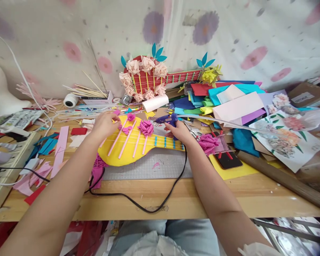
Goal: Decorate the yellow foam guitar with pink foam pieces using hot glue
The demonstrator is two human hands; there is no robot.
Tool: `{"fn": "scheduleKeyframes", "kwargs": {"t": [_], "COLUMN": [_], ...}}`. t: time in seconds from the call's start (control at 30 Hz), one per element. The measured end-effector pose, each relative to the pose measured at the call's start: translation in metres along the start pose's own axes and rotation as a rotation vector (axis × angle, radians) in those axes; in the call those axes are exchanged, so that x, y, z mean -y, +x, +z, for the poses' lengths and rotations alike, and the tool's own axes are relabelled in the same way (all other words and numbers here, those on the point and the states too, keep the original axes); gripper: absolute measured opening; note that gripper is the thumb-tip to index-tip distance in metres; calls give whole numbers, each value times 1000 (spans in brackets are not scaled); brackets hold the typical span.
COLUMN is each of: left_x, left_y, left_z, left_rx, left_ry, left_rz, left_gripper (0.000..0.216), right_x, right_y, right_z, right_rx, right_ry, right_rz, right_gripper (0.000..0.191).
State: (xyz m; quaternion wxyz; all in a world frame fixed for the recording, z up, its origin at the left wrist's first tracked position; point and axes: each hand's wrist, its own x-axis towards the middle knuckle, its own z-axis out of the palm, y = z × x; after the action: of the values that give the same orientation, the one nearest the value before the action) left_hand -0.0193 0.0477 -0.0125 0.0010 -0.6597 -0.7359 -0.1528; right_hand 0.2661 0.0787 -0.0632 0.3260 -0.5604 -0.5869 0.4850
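Observation:
A yellow foam guitar (128, 151) with pink strips and magenta flowers lies on a grey cutting mat (160, 167). My left hand (104, 124) rests on the guitar's upper left edge, its fingers pinching a small pink piece (116, 113). My right hand (180, 132) is closed round a blue glue gun (167, 120), whose nozzle points left toward a magenta foam flower (146, 127) on the guitar. The gun's black cord (138, 204) loops down over the table's front edge.
A finished red foam guitar (149, 80) leans on the flowered wall cloth. Stacked foam sheets (224, 97), flower prints (285, 137), a loose magenta flower (208, 143) and a phone (229, 160) crowd the right. Pink scraps (59, 151), skewers (86, 92) and a power strip (5, 156) lie left.

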Motion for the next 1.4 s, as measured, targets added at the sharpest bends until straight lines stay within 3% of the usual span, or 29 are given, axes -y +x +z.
{"fn": "scheduleKeyframes", "kwargs": {"t": [0.13,0.23,0.4,0.53,0.67,0.77,0.9,1.03,1.2,1.4], "left_x": [-25,-35,-34,-31,-28,-26,-32,-46,-56,-57], "left_y": [-14,-23,-24,-23,-22,-21,-29,-44,-54,-60], "left_z": [22,33,36,33,33,35,37,42,53,63], "left_rx": [-6,-107,-120,-67,-79,-130,-210,-128,-108,-218], "left_ry": [-44,-37,-20,-21,-121,-315,-825,-1095,-1045,-923], "left_rz": [81,-15,44,100,62,-62,-219,-344,-358,-268], "left_gripper": [15,19,31,17,15,15,14,13,13,16], "right_x": [4,0,-6,-7,-7,-2,12,23,22,21], "right_y": [-7,-7,-1,0,1,-2,-13,-25,-30,-28], "right_z": [-5,-7,-8,-9,-9,-10,-14,-16,-6,0], "right_rx": [11,1,-7,-20,-17,-61,-70,12,143,133], "right_ry": [-31,-45,-81,-101,-134,-149,-51,33,-63,-200], "right_rz": [66,67,61,33,17,-9,-104,-190,-185,-213], "right_gripper": [20,18,20,20,19,19,25,42,46,45]}}
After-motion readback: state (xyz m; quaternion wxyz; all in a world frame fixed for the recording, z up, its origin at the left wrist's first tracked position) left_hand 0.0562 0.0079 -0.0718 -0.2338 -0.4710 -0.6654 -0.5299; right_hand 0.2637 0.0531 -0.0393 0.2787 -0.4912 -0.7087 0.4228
